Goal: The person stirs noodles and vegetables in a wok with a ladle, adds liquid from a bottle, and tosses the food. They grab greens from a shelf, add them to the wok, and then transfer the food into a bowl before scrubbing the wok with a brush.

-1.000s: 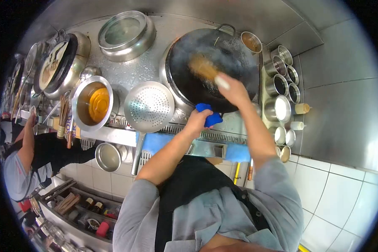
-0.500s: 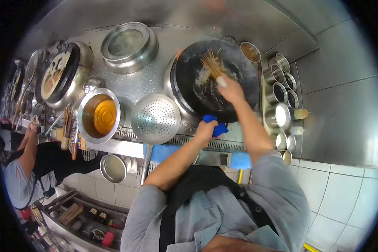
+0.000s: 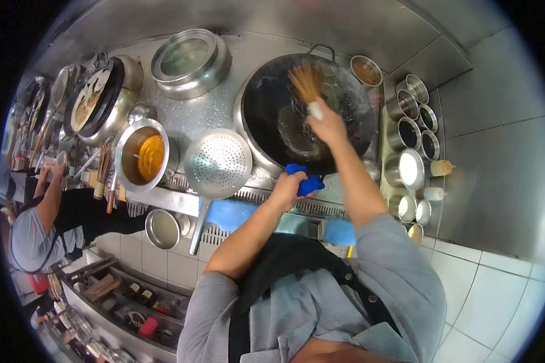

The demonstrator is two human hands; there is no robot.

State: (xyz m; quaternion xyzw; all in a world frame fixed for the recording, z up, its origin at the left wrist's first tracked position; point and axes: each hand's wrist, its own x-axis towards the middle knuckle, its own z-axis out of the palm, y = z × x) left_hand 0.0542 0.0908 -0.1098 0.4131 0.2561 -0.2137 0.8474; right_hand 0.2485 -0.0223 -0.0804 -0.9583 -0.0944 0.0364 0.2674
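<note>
A big black wok [image 3: 260, 115] sits on the stove with some liquid in its bottom. My right hand [image 3: 329, 125] is closed round the pale handle of a bamboo brush [image 3: 306, 81], whose bristles fan out over the wok's upper part and are slightly blurred. At the wok's near edge, my left hand [image 3: 289, 185] grips a blue cloth [image 3: 306, 180] against the rim, where a handle is mostly hidden by it. A perforated metal ladle [image 3: 218, 164] lies left of the wok.
Left stand a pot of orange liquid [image 3: 127, 158], a lidded round pot [image 3: 191, 63] and another wok. Metal containers [image 3: 401, 172] and squeeze bottles line the right side. A co-worker [image 3: 33, 233] stands at far left. Below are a small pot [image 3: 163, 229] and a bottle shelf.
The brush has moved a little up and left in the wok, with its bristles pointing more upward. The wok's far side looks raised slightly. The whole view has shifted a little.
</note>
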